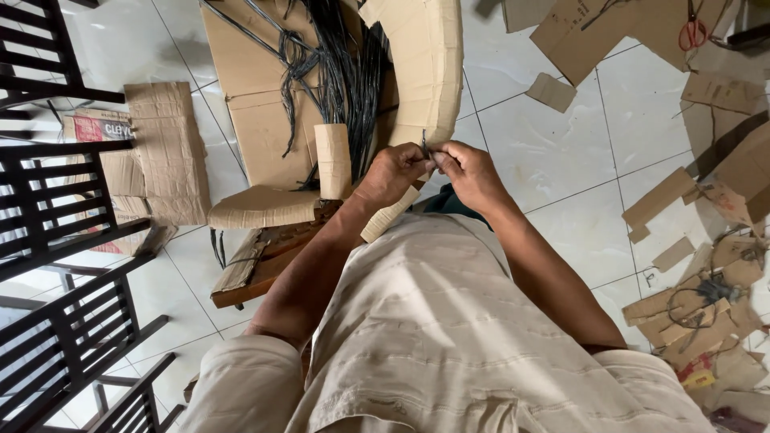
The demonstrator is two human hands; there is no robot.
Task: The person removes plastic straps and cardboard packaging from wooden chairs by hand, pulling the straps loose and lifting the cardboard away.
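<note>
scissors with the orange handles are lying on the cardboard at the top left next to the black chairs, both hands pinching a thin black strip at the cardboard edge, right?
Not quite. The orange-handled scissors lie on cardboard at the top right, far from the black chairs on the left, as the head view shows. The rest holds: left hand and right hand pinch a thin black strip at the cardboard edge.

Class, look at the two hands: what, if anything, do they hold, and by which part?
Both the left hand and the right hand pinch a thin dark tie near its lower end, beside the cardboard wrapping.
</note>
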